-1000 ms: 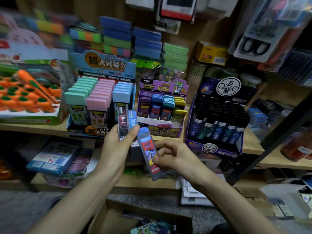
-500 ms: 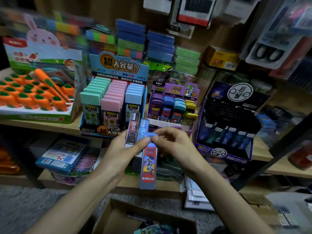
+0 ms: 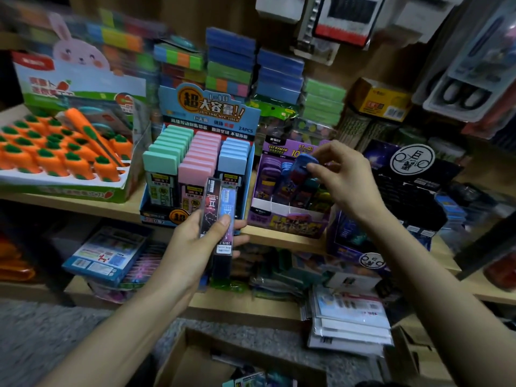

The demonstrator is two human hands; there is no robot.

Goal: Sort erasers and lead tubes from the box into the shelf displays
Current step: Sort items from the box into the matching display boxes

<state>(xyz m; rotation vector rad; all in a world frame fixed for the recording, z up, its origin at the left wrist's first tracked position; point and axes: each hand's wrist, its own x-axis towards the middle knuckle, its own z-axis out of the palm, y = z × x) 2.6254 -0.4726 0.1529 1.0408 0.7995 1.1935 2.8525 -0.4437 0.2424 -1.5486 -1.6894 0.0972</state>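
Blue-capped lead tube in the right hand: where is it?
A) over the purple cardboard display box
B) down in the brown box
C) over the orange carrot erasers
A: the right hand pinches the blue-capped lead tube over the purple cardboard display box.

The left hand (image 3: 192, 247), at seven o'clock, grips two lead tubes (image 3: 210, 210) before the blue display (image 3: 206, 107). At three o'clock the right hand (image 3: 346, 182) pinches a blue-capped tube (image 3: 303, 169) over the purple display (image 3: 287, 222). A cardboard box (image 3: 190, 364) sits at six o'clock.
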